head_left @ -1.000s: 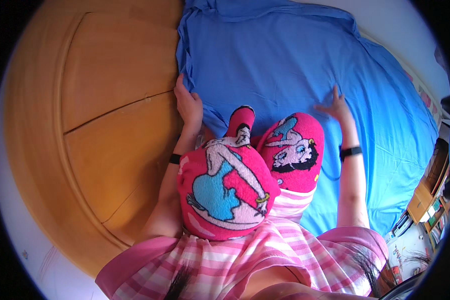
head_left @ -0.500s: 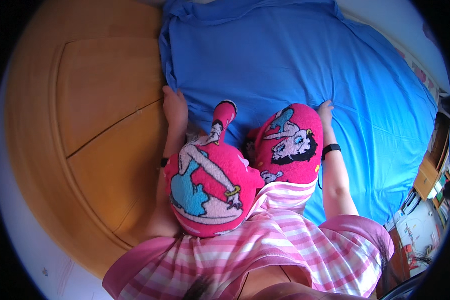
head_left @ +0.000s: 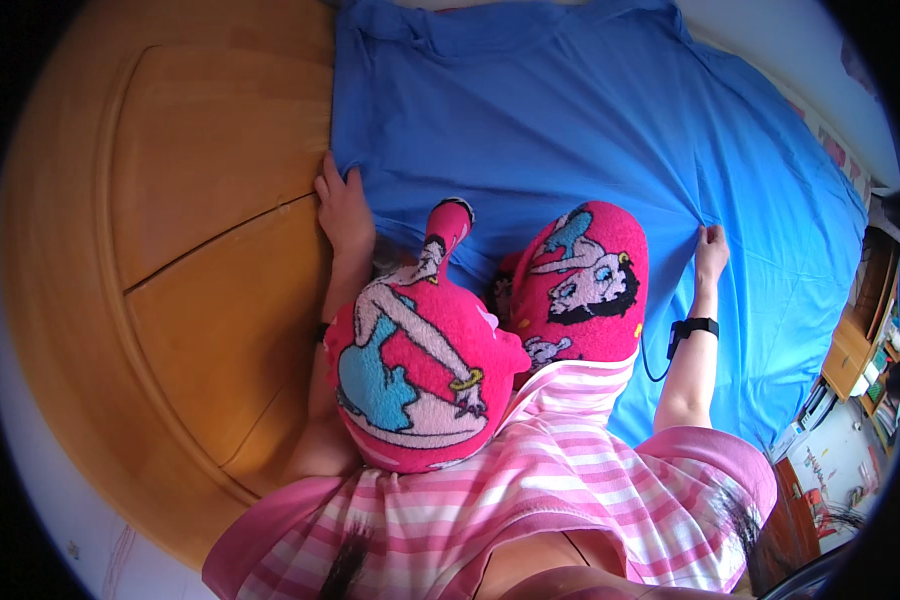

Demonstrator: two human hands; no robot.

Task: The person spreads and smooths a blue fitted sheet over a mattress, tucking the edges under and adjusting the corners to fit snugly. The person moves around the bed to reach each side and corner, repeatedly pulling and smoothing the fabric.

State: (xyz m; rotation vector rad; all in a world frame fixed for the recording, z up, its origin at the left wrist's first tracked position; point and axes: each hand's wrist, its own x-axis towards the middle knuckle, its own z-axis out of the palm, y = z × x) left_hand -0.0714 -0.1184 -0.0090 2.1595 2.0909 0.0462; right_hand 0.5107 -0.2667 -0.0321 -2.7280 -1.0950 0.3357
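A blue bed sheet (head_left: 570, 110) covers the mattress ahead of me. My left hand (head_left: 342, 208) pinches the sheet's left edge where it meets the wooden headboard (head_left: 200, 250). My right hand (head_left: 711, 247) is closed on a fold of the sheet further right, and wrinkles radiate from it. My knees in pink cartoon-print fleece trousers (head_left: 440, 350) rest on the sheet between both hands. A black band sits on each wrist.
The curved wooden headboard fills the left side. At the right edge stands wooden furniture (head_left: 855, 345) with small items on shelves, and below it a floor with scattered objects (head_left: 830, 470). My pink striped shirt (head_left: 530, 500) fills the bottom.
Both hands have gone from lying flat on the sheet to gripping it. The view has shifted so the sheet's upper corner near the headboard shows more.
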